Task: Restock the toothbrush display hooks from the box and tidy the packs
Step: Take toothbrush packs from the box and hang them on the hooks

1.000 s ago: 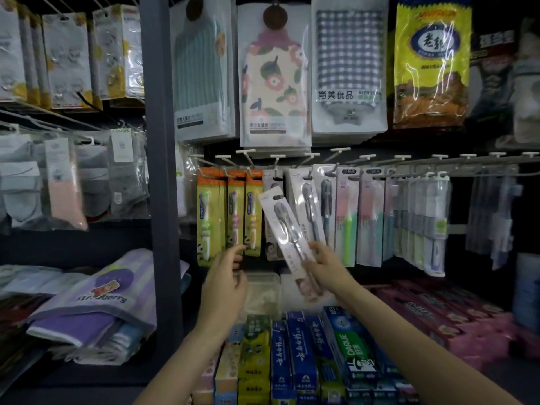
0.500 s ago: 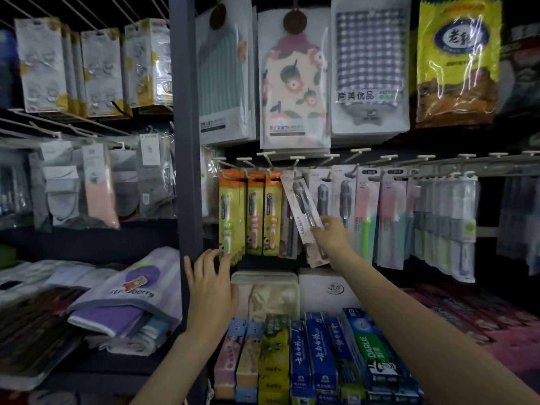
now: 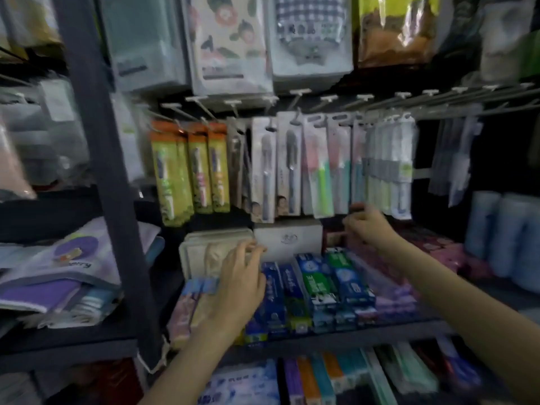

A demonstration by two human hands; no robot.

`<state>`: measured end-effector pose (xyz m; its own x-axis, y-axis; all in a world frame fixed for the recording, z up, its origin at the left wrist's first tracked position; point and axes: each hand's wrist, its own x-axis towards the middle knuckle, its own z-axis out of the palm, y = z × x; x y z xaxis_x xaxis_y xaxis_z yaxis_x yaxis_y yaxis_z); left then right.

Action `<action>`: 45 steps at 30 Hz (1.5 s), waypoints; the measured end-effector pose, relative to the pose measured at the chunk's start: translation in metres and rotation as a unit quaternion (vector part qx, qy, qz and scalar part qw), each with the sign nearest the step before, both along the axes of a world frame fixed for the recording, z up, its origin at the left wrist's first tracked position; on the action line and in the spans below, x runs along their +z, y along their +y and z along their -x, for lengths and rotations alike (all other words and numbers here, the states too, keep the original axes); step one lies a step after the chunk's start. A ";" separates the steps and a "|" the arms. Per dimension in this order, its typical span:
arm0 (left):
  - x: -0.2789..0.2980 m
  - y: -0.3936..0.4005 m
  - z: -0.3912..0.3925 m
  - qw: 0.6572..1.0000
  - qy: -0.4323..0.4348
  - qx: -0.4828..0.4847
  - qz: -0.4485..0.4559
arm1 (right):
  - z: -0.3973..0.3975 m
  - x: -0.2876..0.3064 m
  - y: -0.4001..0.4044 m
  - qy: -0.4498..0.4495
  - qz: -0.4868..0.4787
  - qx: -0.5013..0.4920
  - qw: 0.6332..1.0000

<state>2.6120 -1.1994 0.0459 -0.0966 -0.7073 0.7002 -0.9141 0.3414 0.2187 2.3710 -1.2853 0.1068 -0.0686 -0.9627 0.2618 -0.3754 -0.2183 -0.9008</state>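
Hooks (image 3: 327, 99) hold toothbrush packs (image 3: 289, 171)

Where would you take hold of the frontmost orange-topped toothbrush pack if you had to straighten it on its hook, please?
Pinch the orange-topped pack at its free bottom edge, coming from the front and below. It hangs upright from a hook through its orange header, so the lower end swings freely. Neighbouring packs crowd its right side, and the left hand is nearest, low over the toothpaste boxes.

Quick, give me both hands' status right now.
Left hand: open, fingers relaxed over the toothpaste boxes, holding nothing.
Right hand: fingers curled below the hanging toothbrush packs; grip cannot be told.
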 end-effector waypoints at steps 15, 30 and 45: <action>-0.203 0.031 0.352 0.928 -0.087 -0.278 -0.232 | 0.420 -0.235 0.109 0.059 -0.348 -0.048 0.935; -0.292 0.060 0.467 0.838 -0.053 -0.086 -0.536 | 0.502 -0.436 0.152 0.473 -0.332 0.198 0.791; -0.270 0.029 0.547 0.653 0.494 -0.041 -0.572 | 0.483 -0.370 0.138 0.296 -0.059 0.209 0.930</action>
